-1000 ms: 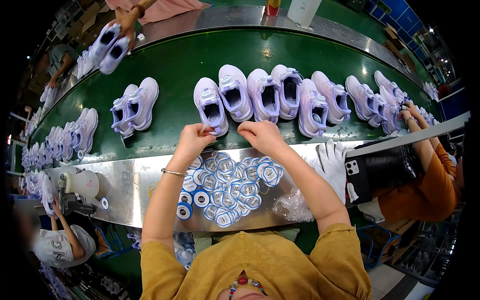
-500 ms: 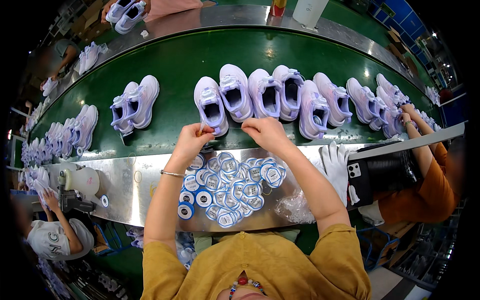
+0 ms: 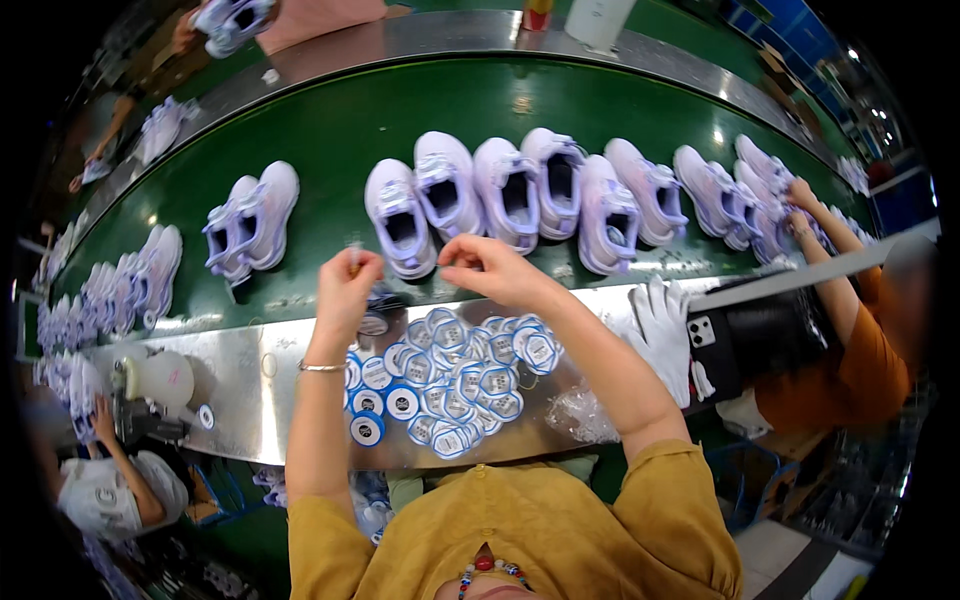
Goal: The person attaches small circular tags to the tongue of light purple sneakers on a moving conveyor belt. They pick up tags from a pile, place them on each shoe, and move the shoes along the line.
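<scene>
My left hand [image 3: 347,288] is raised above the table edge with thumb and forefinger pinched together. A small translucent thing sticks up from that pinch, too blurred to name. My right hand [image 3: 490,272] hovers just in front of the shoes, fingers loosely curled and apart, nothing visible in them. Nearest to both hands is a pale lilac sneaker [image 3: 399,220], toe pointing away, apart from my left hand. Another sneaker [image 3: 447,185] stands beside it on the green belt [image 3: 330,120]. Below my hands lies a heap of round white tags with blue rims [image 3: 460,375].
More lilac sneakers stand in pairs along the belt, left [image 3: 252,220] and right [image 3: 645,190]. On the metal ledge [image 3: 240,370] are white gloves [image 3: 660,330], a phone [image 3: 702,332], crumpled clear plastic [image 3: 582,415] and a tape dispenser [image 3: 150,400]. A co-worker's arms [image 3: 835,250] reach in at right.
My left hand has drawn left, away from the sneaker's heel. My right hand has shifted left and its fingers have loosened. The sneakers sit farther left in the picture.
</scene>
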Demonstrator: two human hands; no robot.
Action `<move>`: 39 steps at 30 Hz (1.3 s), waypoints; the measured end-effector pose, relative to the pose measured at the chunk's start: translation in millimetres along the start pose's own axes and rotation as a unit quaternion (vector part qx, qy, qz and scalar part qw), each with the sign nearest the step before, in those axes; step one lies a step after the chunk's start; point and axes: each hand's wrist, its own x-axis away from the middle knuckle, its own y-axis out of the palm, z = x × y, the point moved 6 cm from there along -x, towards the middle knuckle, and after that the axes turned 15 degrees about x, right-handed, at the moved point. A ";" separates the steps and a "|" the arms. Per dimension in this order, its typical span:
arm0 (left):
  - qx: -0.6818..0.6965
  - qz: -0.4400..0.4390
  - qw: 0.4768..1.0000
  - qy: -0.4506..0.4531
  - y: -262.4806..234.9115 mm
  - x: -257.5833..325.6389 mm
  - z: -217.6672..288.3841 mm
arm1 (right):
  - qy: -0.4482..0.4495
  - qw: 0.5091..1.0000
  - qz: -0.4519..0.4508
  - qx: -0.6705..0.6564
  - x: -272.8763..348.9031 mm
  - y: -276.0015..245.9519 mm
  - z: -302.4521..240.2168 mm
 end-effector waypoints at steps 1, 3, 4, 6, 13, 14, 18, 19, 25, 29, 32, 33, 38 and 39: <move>0.007 0.015 1.000 0.019 -5.5 1.1 3.0 | 0.030 0.998 0.005 -0.063 2.9 1.6 -4.9; 0.059 0.048 0.997 0.028 -9.7 0.2 3.8 | 0.082 0.972 -0.027 -0.217 8.2 5.9 4.6; 0.063 0.054 0.996 0.013 -9.5 0.8 5.8 | 0.081 0.969 -0.024 -0.234 10.6 6.2 3.0; 0.092 0.057 0.994 0.010 -5.9 3.8 9.7 | 0.055 0.973 -0.008 -0.223 10.7 4.9 -1.6; 0.103 0.008 0.994 0.033 28.0 14.5 22.7 | 0.052 0.977 0.102 -0.179 -19.0 7.8 -3.9; 0.114 0.007 0.993 0.031 30.0 15.2 24.9 | 0.060 0.980 0.094 -0.164 -23.6 11.0 -6.9; 0.114 0.027 0.992 0.041 22.0 6.3 21.1 | 0.024 0.989 0.138 -0.056 -34.1 12.5 -20.8; 0.137 0.036 0.989 0.042 20.0 4.0 22.6 | -0.029 0.981 0.184 0.059 -36.0 11.5 -22.0; 0.237 0.034 0.971 -0.007 8.4 -1.4 22.2 | -0.139 0.950 0.266 0.086 -38.5 10.5 -38.4; 0.228 -0.002 0.973 -0.042 13.9 1.8 13.8 | -0.024 0.973 0.105 -0.202 -56.4 26.2 -10.5; 0.248 -0.034 0.967 -0.053 13.8 2.3 10.2 | -0.021 0.967 0.083 -0.241 -59.3 28.9 -10.6; 0.230 -0.034 0.971 -0.046 13.6 2.6 11.4 | -0.030 0.966 0.076 -0.246 -59.1 28.3 -15.1; 0.180 -0.021 0.983 -0.015 16.6 1.7 15.6 | -0.033 0.969 0.054 -0.240 -60.6 26.2 -17.1; 0.178 -0.022 0.984 -0.017 15.8 1.8 15.0 | -0.020 0.966 0.043 -0.254 -59.6 25.8 -18.3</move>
